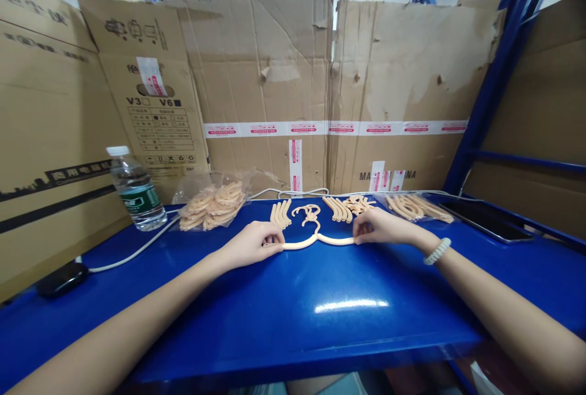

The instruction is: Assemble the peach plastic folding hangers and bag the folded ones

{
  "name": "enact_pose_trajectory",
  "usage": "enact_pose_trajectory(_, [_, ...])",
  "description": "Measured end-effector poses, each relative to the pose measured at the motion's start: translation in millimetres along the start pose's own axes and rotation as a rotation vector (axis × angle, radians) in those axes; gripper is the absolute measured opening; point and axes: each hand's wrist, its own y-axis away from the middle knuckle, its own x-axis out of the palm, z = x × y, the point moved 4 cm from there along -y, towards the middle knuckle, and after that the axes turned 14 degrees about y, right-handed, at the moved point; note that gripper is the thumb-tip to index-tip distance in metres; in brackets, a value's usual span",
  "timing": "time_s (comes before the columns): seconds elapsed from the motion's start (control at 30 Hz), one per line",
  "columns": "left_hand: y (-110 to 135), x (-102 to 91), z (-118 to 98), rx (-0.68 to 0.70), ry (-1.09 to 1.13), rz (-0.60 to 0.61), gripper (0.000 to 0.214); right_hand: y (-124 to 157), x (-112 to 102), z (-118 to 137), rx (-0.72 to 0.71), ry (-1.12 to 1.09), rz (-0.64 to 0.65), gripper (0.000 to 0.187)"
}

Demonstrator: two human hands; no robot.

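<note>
A beige clothes hanger (300,244) lies across the blue table, its hook pointing to the back. My left hand (256,243) pinches the left arm's end; my right hand (378,227) pinches the end of the right arm. Both fingertips cover the tips of the arms. Just behind the hanger are loose beige hooks (306,212), some close to its own hook. A row of curved beige arm pieces (281,214) sits behind my left hand, with another row (337,209) nearer my right. Small beige pieces (359,202) are heaped beside that second row, partly behind my right hand.
Clear plastic bags of beige parts lie at back left (213,206) and back right (419,207). A water bottle (137,193) and black device (63,279) stand left; a dark phone (488,222) lies right. Cardboard (260,90) walls the blue table (284,315), and a white cable (132,254) crosses it.
</note>
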Motion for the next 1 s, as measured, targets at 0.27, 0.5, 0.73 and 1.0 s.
enact_pose_trajectory(0.27, [1, 0.8, 12, 0.067, -0.222, -0.112, 0.018, -10, 7, -3, 0.067, 0.066, -0.108, 0.013])
enact_pose_trajectory(0.5, [2, -4.5, 14, 0.03, -0.264, -0.103, 0.017, -5, 3, -5, 0.065, 0.077, -0.064, 0.009])
enact_pose_trajectory(0.73, [-4, -16.1, 35, -0.071, -0.139, -0.141, 0.023, -3, 1, -8, 0.098, 0.099, -0.026, 0.006])
enact_pose_trajectory(1.0, [-5, -18.9, 46, -0.078, -0.08, -0.215, 0.021, -1, -1, -6, 0.104, 0.146, -0.005, 0.007])
